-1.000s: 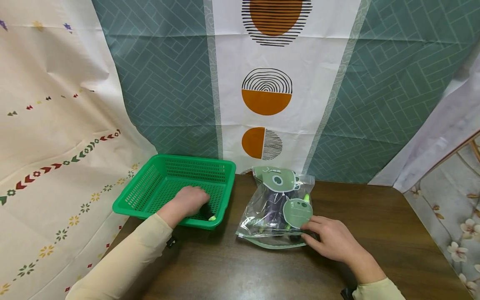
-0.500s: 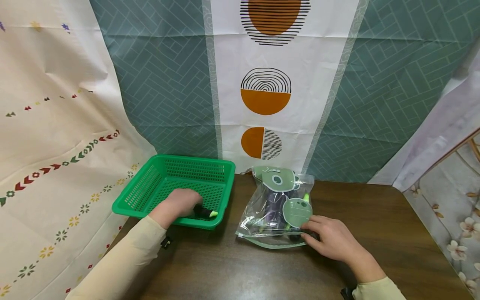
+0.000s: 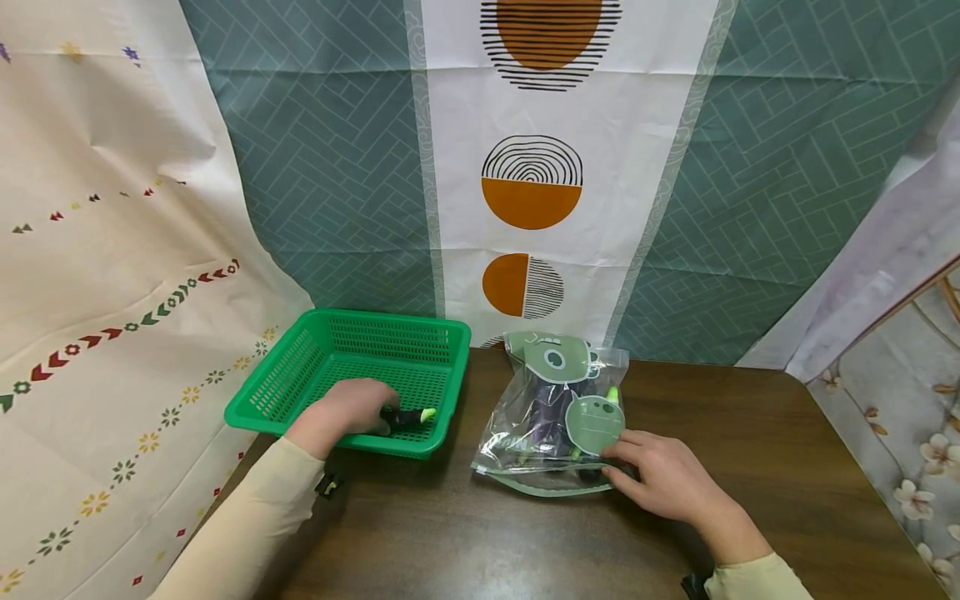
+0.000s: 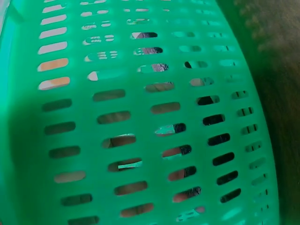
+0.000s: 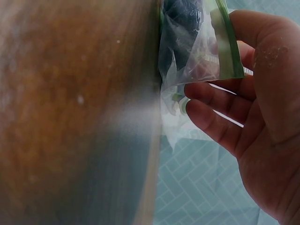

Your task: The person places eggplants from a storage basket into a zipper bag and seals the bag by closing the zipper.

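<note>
In the head view my left hand reaches down into a green slotted plastic basket. It holds a dark eggplant whose light green stem end points right; the fingertips are hidden. The left wrist view is filled by the basket wall, with dark shapes showing through its slots. To the right lies a clear zip bag with green animal prints, holding several dark purple things with light green tips. My right hand pinches the bag's lower right corner near the green zip strip, thumb and fingers at its edge.
Everything rests on a brown wooden table. A hanging cloth with teal and white panels stands behind it. A cream patterned cloth drapes along the left, and a floral cloth borders the right.
My left hand has shifted left and slightly toward me inside the basket, so more of the eggplant shows. My right hand and the bag have stayed in place.
</note>
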`<action>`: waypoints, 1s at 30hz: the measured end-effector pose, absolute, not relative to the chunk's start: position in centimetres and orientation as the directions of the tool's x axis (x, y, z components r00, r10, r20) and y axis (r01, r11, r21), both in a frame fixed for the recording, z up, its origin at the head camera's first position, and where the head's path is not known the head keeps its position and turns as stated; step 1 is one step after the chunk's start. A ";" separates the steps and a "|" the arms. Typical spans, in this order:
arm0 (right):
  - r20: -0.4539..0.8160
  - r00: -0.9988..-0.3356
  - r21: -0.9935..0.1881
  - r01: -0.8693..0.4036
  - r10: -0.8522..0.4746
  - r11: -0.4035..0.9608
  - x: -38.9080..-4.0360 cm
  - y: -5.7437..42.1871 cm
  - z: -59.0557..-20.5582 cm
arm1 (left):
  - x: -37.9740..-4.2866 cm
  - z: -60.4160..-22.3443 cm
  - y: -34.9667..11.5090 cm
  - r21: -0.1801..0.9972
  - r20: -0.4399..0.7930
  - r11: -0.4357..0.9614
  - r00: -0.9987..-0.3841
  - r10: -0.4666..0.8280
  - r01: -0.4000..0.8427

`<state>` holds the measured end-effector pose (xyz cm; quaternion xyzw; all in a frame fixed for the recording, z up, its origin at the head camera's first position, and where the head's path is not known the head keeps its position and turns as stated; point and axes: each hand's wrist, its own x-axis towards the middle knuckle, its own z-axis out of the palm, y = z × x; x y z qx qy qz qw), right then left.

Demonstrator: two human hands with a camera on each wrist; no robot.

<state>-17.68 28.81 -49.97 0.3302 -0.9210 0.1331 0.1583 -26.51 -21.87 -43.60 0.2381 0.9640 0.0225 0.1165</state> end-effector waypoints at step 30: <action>0.407 -0.705 -0.121 -0.671 -0.580 0.731 -17.6 28.7 -49.9 | -26.8 -43.6 -23.2 0.372 -0.094 0.839 -0.883 0.460 0.398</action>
